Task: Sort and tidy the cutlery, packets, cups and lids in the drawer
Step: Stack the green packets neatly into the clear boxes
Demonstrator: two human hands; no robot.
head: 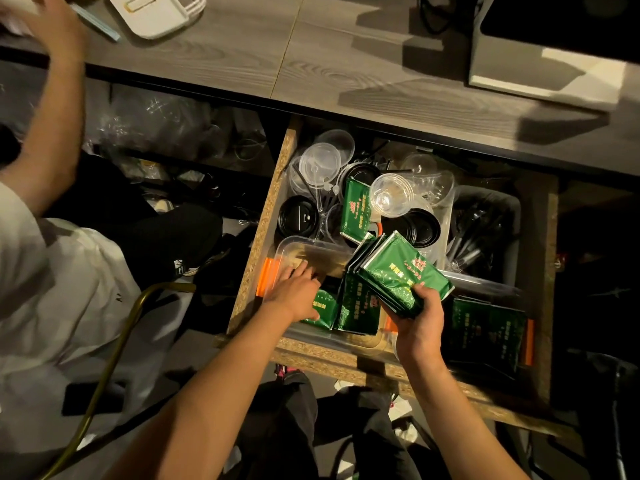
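1. I see a grey wood-grain counter [242, 46] running above both my hands, with the open chipboard drawer [258, 244] pulled out beneath it. The light is dim and warm. Far to the left of my left hand a second person in a white top [52, 289] reaches an arm up onto the counter, near a white case [156, 15]. A pale box-shaped appliance [540, 60] stands on the counter above my right hand.

2. My left hand [294, 292] lies low in the drawer, fingers stretched out fairly straight, fingertips touching the near edge of a clear plastic tub [311, 254] with an orange clip. I cannot tell whether it grips anything.

3. My right hand [419, 313], just right of the left and apart from it, is clamped around a fanned stack of green packets [398, 271], thumb on top, fingers curled beneath.

4. Under and between the hands more loose green packets [356, 313] lie in a shallow clear container at the drawer front.

5. Beyond the hands the drawer holds a jumble: black lids [298, 216], clear lids [320, 162], an upturned clear cup [391, 194] and one upright green packet [355, 209].

6. Right of my right hand, a clear bin [512, 209] holds black cutlery [467, 251]; nearer, dark green packets [485, 330] lie flat.
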